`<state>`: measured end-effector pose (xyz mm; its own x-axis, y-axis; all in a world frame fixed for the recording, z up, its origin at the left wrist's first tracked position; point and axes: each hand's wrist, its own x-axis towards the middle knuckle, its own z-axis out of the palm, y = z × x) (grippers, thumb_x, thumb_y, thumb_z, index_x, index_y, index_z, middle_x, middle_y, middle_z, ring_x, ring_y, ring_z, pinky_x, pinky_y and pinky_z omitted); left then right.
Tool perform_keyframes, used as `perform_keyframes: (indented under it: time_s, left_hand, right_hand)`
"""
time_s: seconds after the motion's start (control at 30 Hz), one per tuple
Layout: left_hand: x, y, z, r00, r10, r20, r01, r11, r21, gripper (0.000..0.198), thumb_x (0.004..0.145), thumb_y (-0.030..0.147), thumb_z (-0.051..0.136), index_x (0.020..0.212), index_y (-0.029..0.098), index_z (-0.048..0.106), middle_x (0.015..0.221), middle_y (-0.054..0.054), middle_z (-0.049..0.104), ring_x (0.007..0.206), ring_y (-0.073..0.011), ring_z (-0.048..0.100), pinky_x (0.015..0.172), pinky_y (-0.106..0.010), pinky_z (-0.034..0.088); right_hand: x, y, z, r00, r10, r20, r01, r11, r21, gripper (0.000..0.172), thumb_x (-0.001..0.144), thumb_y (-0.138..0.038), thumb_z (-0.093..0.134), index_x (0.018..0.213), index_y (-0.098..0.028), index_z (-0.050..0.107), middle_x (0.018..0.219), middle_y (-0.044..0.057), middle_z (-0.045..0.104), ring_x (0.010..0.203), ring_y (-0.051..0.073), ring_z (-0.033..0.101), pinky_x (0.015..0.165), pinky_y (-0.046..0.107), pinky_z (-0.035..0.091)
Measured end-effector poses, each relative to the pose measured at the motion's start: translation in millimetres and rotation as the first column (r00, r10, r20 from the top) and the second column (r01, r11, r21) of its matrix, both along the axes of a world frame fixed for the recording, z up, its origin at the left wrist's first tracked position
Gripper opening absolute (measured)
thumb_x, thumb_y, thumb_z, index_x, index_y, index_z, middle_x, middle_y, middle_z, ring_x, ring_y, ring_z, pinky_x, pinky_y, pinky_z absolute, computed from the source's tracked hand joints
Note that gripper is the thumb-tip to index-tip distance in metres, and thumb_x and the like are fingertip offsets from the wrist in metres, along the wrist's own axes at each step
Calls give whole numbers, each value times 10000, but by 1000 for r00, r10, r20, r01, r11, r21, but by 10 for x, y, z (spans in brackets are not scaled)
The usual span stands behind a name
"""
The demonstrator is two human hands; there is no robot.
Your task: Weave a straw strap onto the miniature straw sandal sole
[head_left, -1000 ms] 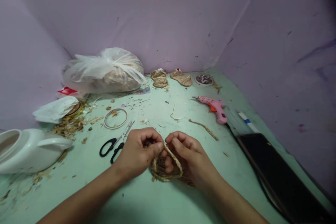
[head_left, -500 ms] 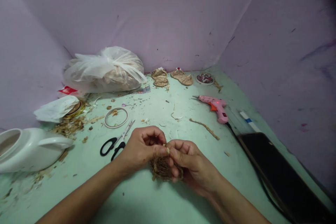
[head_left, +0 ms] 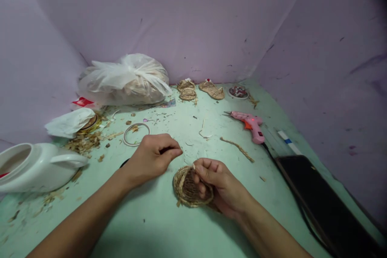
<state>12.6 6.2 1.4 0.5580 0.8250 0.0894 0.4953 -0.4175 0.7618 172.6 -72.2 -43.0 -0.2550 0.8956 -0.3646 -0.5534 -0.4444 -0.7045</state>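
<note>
My right hand (head_left: 216, 179) grips the rim of a small brown woven slipper (head_left: 189, 191), its thumb and fingers closed on the top edge near a small pale bit. The slipper's toe loop faces left, and its far end is hidden behind my palm. To the left, apart from the slipper, my left hand (head_left: 157, 155) is closed with thumb and forefinger pinched together; what they hold, if anything, is too small to make out. Under my left wrist lie the scissors, almost wholly covered.
A pink glue gun (head_left: 249, 123) lies at the right beside a twisted cord (head_left: 237, 149) and a black phone-like slab (head_left: 320, 197). Two woven slippers (head_left: 211, 89), a bead dish (head_left: 238, 92) and a plastic bag (head_left: 127, 82) stand at the back. A white jug (head_left: 39, 169) is at left.
My left hand has left the slipper and moved left and up, now covering the scissors. More of the woven toe loop shows in my right hand. The view has shifted slightly.
</note>
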Motion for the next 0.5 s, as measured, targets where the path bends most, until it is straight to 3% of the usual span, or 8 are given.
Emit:
perform_keyframes:
  time_s: [0.1,0.23,0.33,0.5]
  left_hand:
    - [71,-152,157,987,158,-17,-156,951,-266,172,695,239,574,551,158,619,454,29,511,449,-90,419,484,-205,342]
    - [164,-276,174,991,131,-16,-123,872,-473,136,668,229,569,576,144,624,433,44,471,424,-75,363,442,-197,301]
    - [188,-301,74,995,91,31,-67,890,-450,133,694,223,529,591,145,560,501,31,499,487,-87,405,482,-198,326]
    - [151,-293,-108,997,-5,83,24,973,-229,192,817,279,399,654,179,418,586,40,416,568,-104,385,532,-216,324]
  right_hand:
    - [-29,-4,25,988,-108,114,107,994,21,305,639,-369,728,599,-124,551,466,-33,546,365,29,409,401,161,302]
    - [-73,-34,16,971,-140,194,131,990,55,308,631,-389,730,616,-131,562,456,-35,548,376,45,436,409,176,334]
    - [-87,-52,-6,982,-91,163,86,996,36,316,650,-405,711,607,-130,563,424,-33,529,368,55,437,403,188,333]
    - [-85,-51,7,982,-74,173,67,997,49,323,640,-416,712,620,-113,602,494,-8,568,394,56,459,426,204,360]
